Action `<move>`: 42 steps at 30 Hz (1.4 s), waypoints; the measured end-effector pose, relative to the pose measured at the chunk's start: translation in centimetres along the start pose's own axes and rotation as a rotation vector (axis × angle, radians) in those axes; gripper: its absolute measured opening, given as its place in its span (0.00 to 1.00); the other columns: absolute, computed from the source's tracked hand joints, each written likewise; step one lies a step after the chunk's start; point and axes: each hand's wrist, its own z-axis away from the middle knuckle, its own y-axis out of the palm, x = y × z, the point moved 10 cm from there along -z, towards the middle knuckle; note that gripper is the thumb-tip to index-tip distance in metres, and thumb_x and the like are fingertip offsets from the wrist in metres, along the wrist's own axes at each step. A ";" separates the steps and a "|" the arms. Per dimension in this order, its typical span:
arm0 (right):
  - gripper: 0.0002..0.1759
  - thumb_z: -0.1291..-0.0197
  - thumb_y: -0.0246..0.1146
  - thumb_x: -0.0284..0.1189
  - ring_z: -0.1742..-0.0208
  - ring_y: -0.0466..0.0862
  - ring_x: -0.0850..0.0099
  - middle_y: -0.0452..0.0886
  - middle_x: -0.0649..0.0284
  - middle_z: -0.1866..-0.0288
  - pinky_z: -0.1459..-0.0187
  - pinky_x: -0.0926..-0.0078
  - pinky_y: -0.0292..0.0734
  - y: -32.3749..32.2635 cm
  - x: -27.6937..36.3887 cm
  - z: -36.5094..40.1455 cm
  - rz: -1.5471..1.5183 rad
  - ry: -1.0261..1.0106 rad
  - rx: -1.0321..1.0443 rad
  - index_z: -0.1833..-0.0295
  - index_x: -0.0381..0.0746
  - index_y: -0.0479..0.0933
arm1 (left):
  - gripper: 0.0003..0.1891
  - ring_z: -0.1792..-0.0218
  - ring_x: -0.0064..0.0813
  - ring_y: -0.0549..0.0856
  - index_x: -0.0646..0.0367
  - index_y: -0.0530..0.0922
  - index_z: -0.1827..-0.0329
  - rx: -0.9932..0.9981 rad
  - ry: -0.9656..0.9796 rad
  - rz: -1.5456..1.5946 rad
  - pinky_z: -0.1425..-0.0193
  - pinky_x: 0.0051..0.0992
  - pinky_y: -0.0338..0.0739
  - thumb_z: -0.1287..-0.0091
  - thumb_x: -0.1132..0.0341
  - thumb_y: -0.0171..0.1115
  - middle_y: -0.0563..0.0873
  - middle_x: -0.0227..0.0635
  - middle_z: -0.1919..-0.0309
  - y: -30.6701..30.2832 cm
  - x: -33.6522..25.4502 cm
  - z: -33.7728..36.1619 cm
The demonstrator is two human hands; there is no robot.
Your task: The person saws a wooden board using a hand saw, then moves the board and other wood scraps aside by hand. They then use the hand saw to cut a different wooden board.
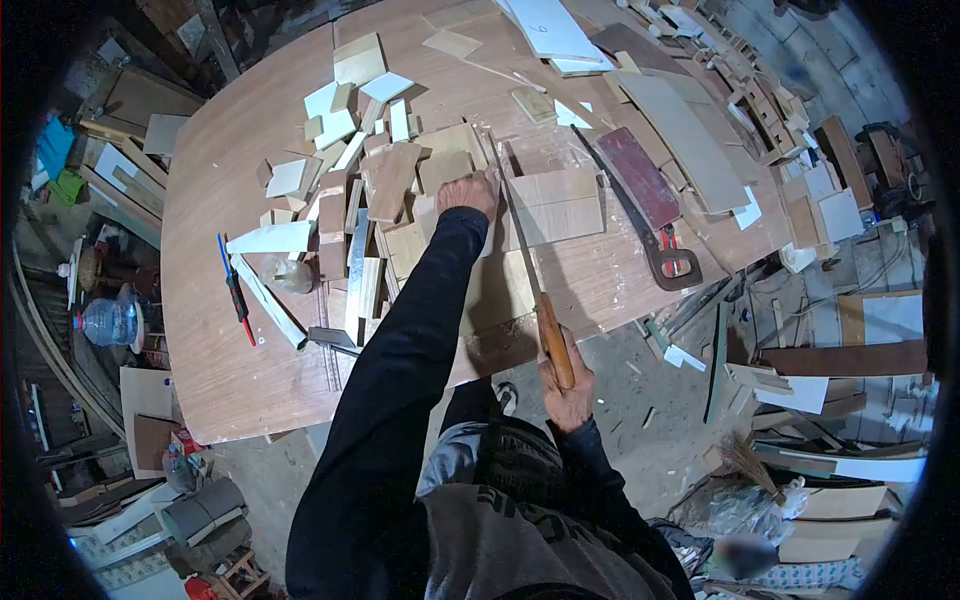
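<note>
My right hand (568,392) is closed around the wooden handle of a saw (525,245) near the table's front edge. Its long narrow blade shows nearly edge-on and points away from me across the wood. My left hand (468,193) is closed just left of the blade, gripping a pale piece of wood (490,238) that the hand and sleeve mostly hide. Right of the blade lies a flat light board (557,205). Wooden offcuts (392,180) crowd the table left of my left hand.
On the table (230,380), a second saw with a black handle (672,262) lies beside a dark red board (640,175). A red-and-blue tool (238,300) and a small plastic bag (290,275) are at left. Long boards (685,140) lie at right; scraps litter the floor.
</note>
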 end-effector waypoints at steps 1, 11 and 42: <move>0.36 0.44 0.62 0.19 0.72 0.83 0.73 0.82 0.55 0.68 0.66 0.75 0.78 -0.7 1.2 0.5 0.039 0.032 0.020 0.28 0.44 0.65 | 0.13 0.70 0.46 0.88 0.59 0.82 0.70 0.017 -0.039 -0.010 0.60 0.41 0.81 0.36 0.61 0.54 0.87 0.48 0.73 0.0 0.3 -0.2; 0.30 0.45 0.60 0.20 0.72 0.84 0.64 0.84 0.52 0.67 0.65 0.70 0.79 -2.7 4.7 -1.3 0.058 0.056 -0.019 0.33 0.42 0.71 | 0.22 0.67 0.50 0.87 0.60 0.83 0.69 0.046 0.041 -0.056 0.56 0.46 0.82 0.27 0.55 0.46 0.87 0.48 0.71 -0.9 -1.6 -0.1; 0.25 0.39 0.66 0.24 0.50 0.85 0.68 0.83 0.51 0.45 0.48 0.72 0.79 -6.5 3.2 4.6 -0.087 0.014 -0.133 0.36 0.34 0.74 | 0.39 0.47 0.49 0.84 0.57 0.78 0.39 0.566 0.240 -0.115 0.38 0.43 0.76 0.48 0.38 0.70 0.85 0.54 0.51 -3.5 -0.6 1.0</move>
